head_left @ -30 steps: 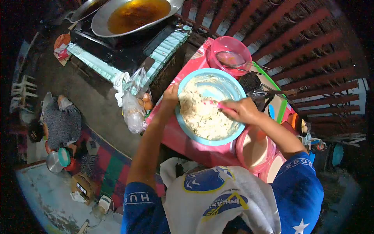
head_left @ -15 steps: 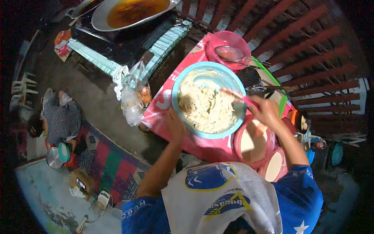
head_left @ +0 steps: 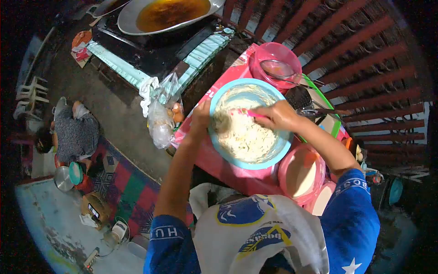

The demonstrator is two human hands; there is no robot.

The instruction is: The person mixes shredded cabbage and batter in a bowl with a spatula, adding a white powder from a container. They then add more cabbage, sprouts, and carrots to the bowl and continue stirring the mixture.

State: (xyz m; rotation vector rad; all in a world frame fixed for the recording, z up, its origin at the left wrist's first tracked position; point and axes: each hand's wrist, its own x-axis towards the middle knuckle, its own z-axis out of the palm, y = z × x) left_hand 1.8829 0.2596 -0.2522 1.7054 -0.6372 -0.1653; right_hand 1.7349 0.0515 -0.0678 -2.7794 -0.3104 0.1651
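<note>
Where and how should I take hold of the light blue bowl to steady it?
Take the light blue bowl by its rim, probably from the left with the left hand: the bowl is round with no handle showing, that hand is at that side, and the right hand, holding a pink tool, reaches across the right edge.

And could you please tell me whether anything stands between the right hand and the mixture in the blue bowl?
Only the pink utensil in the right hand; nothing else visible blocks the mixture. The blue bowl is uncovered, with the left hand beside it.
</note>
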